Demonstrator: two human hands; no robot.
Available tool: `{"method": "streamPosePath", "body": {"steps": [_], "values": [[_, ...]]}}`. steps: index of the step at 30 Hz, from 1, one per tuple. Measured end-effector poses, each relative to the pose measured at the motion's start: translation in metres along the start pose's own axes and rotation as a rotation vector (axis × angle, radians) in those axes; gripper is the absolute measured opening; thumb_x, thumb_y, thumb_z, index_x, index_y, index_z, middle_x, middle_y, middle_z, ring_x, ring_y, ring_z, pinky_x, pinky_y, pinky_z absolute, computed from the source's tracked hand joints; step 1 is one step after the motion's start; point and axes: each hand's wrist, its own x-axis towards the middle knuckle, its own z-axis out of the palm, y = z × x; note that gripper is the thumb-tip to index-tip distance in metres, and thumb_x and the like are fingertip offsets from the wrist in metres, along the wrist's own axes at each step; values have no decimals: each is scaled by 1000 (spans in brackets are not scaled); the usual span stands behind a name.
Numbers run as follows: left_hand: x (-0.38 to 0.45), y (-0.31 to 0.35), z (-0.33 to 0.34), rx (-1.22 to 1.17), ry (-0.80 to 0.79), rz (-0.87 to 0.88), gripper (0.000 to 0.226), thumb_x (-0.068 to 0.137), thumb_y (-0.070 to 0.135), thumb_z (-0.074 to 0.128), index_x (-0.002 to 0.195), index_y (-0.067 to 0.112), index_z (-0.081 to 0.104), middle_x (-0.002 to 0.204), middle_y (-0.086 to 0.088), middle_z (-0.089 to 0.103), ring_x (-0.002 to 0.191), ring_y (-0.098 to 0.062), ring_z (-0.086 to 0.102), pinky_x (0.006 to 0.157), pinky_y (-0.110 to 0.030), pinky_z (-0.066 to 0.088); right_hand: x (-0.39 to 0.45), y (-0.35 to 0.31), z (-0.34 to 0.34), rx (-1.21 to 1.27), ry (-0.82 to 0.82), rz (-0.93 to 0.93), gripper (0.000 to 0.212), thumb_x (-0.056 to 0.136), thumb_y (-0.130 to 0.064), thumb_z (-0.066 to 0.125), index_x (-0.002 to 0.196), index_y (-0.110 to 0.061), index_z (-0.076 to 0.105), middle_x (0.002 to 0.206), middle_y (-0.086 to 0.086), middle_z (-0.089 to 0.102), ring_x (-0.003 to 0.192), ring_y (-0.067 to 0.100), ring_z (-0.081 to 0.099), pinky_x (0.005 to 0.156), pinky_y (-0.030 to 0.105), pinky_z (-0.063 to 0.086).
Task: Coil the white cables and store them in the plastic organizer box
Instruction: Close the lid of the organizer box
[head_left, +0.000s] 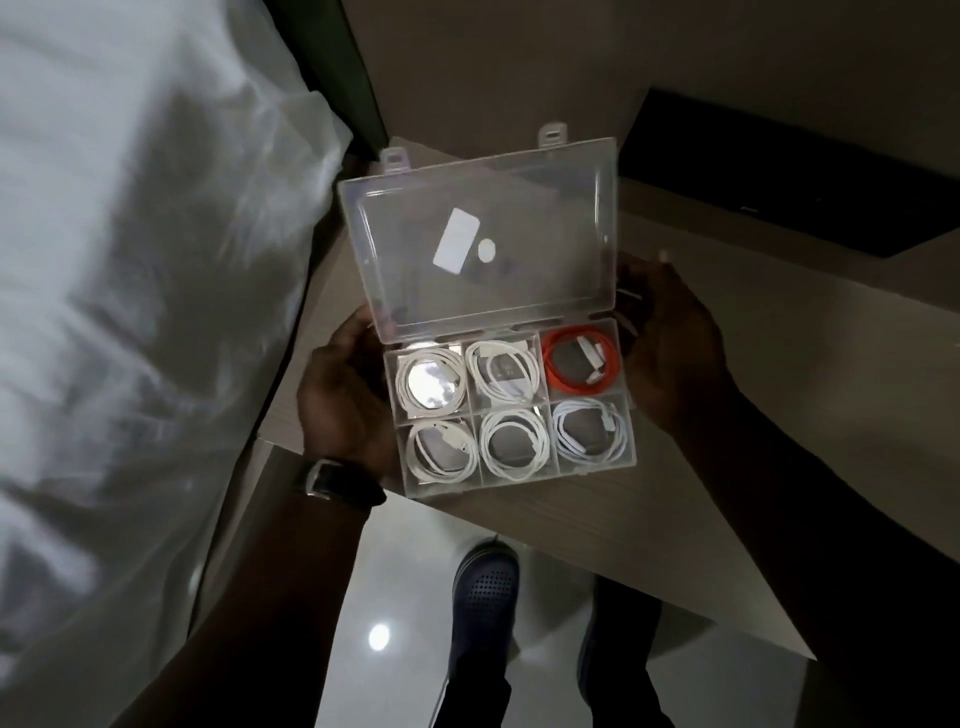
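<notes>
Head view, landmark: a clear plastic organizer box (511, 410) is sitting on the near corner of a pale wooden table (779, 415), its six compartments facing up.
Lid: the clear lid (483, 234) is standing open, leaning away behind the box, with white labels stuck on it.
White cables: five coiled white cables (513, 441) are lying inside the box, one in each compartment.
Red cable: a coiled red cable (581, 365) is filling the back right compartment.
Left hand: the left hand (343, 400) is cupping the box's left side, fingers curled against it; a dark wristwatch (337, 480) is showing on the wrist.
Right hand: the right hand (670, 343) is wrapping the box's right side, fingers curved around its back corner.
Left of the box: white bedding (130, 312) is filling that side.
Below the box: a blue perforated shoe (485, 582) is resting on glossy floor.
</notes>
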Motion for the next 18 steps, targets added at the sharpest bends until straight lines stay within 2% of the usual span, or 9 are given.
{"method": "streamPosePath", "body": {"steps": [2,3,5,7,9,12,13,15,18], "values": [[-1,2,-1,-23,28,31,35,88,24,43,74,9,72,78,-3,70,81,-23,63,79,-30,52,-4,-1,-5,11,-25,15,48,94,-55,49,88,-14,74,94,7,73,95,26,71,84,44,55],[-3,0,0,85,13,35,40,90,24,41,68,6,69,81,-5,71,90,-27,64,88,-34,51,-7,0,-7,-72,-47,5,48,91,-56,53,80,-14,73,85,5,71,86,22,69,80,43,53],[-5,-5,-1,445,12,45,40,95,18,37,75,-2,65,107,-13,70,113,-31,60,106,-45,40,-11,8,-11,-286,-129,-88,30,92,-36,61,78,-13,74,90,10,68,85,19,66,80,44,48],[-8,-2,-7,742,-53,94,29,95,9,42,98,-8,66,130,-19,62,126,-33,55,114,-52,35,-17,13,-20,-536,-271,-209,11,87,-19,68,93,-15,76,118,10,64,103,20,65,83,44,53],[-11,11,-19,1070,-207,163,40,91,19,58,125,-2,61,142,-12,56,136,-25,48,116,-53,33,-21,16,-32,-937,-391,-343,47,80,-38,74,124,-24,66,145,-1,48,131,13,50,101,34,49],[-19,22,-41,1699,-424,363,101,72,60,73,151,12,34,161,-3,32,151,-20,22,123,-46,21,-32,22,-49,-1354,-483,-436,107,65,-72,71,154,-37,23,166,-12,5,153,8,2,118,28,15],[-27,18,-45,1820,-475,420,116,66,69,73,154,11,26,165,-7,22,153,-24,13,124,-48,16,-38,26,-57,-1425,-511,-464,117,61,-78,69,155,-38,12,167,-12,-5,152,8,-9,117,28,5],[-42,1,-51,1954,-553,444,134,58,84,69,157,11,15,167,-14,5,154,-32,0,122,-57,13,-48,33,-70,-1512,-546,-497,127,56,-80,68,156,-37,3,167,-7,-13,152,12,-16,116,31,-2],[-54,-22,-56,2087,-543,384,137,54,91,62,158,21,6,168,-11,-7,153,-37,-4,118,-63,19,-56,44,-79,-1600,-533,-535,127,59,-71,74,157,-33,3,167,0,-15,153,19,-14,120,41,8]]}}
